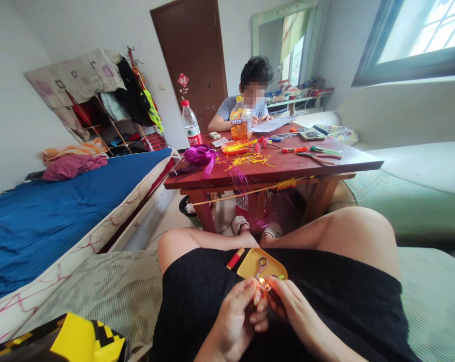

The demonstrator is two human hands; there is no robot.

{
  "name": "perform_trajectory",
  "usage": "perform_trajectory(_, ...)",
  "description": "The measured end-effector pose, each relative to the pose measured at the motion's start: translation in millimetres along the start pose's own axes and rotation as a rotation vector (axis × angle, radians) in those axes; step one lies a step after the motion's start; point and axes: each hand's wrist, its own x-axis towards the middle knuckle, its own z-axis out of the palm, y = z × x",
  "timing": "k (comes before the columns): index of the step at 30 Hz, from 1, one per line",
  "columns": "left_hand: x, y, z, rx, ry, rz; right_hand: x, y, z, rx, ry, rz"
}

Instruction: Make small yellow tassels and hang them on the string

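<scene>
My left hand (235, 319) and my right hand (293, 306) meet over my lap, both pinched shut around a small item I cannot make out. A small bright orange glow (261, 281) shows between the fingertips. Just beyond them a yellow tray (250, 264) rests on my black shorts, with small scissors (262, 266) lying in it. A red and yellow stick (235, 258) lies on my lap left of the tray.
Ahead stands a red table (325, 161) with purple thread (199, 155), yellow strands, an orange tray, pliers and two bottles. Another person (250, 95) sits behind it. A blue bed (61, 211) is at left, a green sofa (420, 196) at right.
</scene>
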Motion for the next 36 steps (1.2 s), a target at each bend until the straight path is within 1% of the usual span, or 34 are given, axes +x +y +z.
perform_trajectory(10, 1, 1, 0.9, 0.004, -0.025, -0.004, 1, 1, -1, 0.035, 0.02, 0.057)
perform_trajectory(15, 1, 0, 0.4, -0.011, -0.01, 0.005, 2, 3, -1, 0.052, 0.024, 0.061)
perform_trajectory(18, 2, 0, 0.4, -0.019, -0.02, 0.014, 2, 5, -1, 0.06, 0.029, 0.055)
perform_trajectory(21, 3, -1, -1.4, -0.041, -0.053, 0.019, 0, 7, 0, 0.089, 0.051, 0.048)
perform_trajectory(25, 7, -4, -7.2, -0.063, -0.155, 0.025, -2, 11, 2, 0.159, 0.079, 0.057)
perform_trajectory(29, 10, -6, -12.9, -0.056, -0.207, 0.018, 0, 12, -1, 0.111, 0.05, 0.046)
perform_trajectory(31, 11, -5, -14.1, -0.037, -0.235, 0.017, 3, 13, -4, 0.094, 0.021, 0.069)
perform_trajectory(33, 11, -4, -13.7, 0.01, -0.254, 0.045, 5, 15, -6, 0.135, -0.016, 0.113)
perform_trajectory(36, 9, -2, -10.2, 0.105, -0.239, 0.115, 9, 18, -10, 0.261, -0.051, 0.18)
